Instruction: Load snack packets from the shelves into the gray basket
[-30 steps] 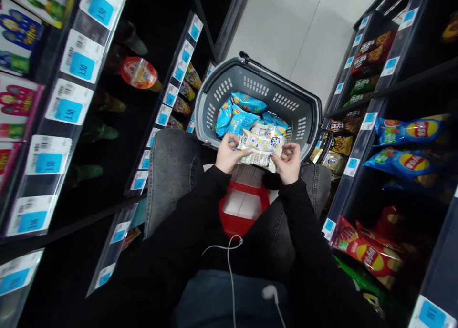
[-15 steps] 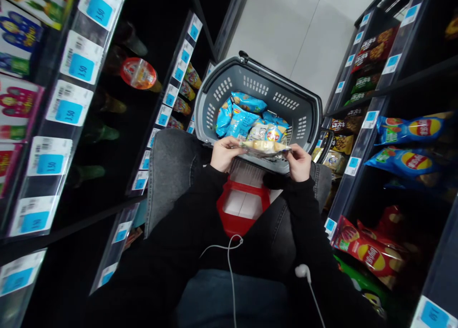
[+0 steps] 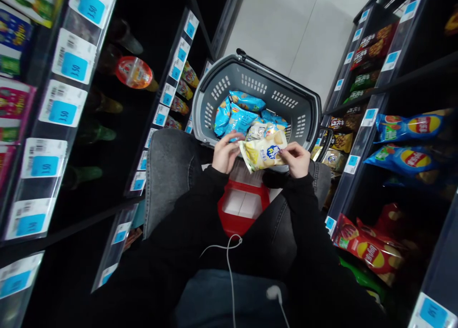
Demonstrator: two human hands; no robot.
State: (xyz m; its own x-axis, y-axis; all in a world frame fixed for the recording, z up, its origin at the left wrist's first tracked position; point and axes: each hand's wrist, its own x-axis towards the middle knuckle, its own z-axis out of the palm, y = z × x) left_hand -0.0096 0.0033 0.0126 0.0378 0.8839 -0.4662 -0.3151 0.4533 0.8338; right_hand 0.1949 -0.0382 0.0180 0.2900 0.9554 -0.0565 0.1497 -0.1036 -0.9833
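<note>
My right hand [image 3: 297, 159] pinches the right edge of a small pale-yellow snack bag [image 3: 264, 151], its printed face turned up at me. At the bag's left end is my left hand [image 3: 226, 153], fingers apart and a little bent; it does not appear to grip the bag. Just beyond both hands stands a grey shopping basket [image 3: 304, 87] with slotted sides. Inside it lie several blue chip bags [image 3: 240, 120] and a pale bag [image 3: 256, 131], partly hidden behind the held one.
Shelves with price tags [image 3: 74, 63] run along my left, holding bottles and cartons. On the right shelves lie blue chip bags [image 3: 411, 156] and red chip bags [image 3: 372, 251]. A red frame-like object [image 3: 229, 223] sits between my knees. A white earphone [image 3: 274, 292] dangles in front of me.
The snack bag has turned from nearly edge-on to face-up. My left hand has come off its left end, while my right hand keeps hold. The earphone has swung left.
</note>
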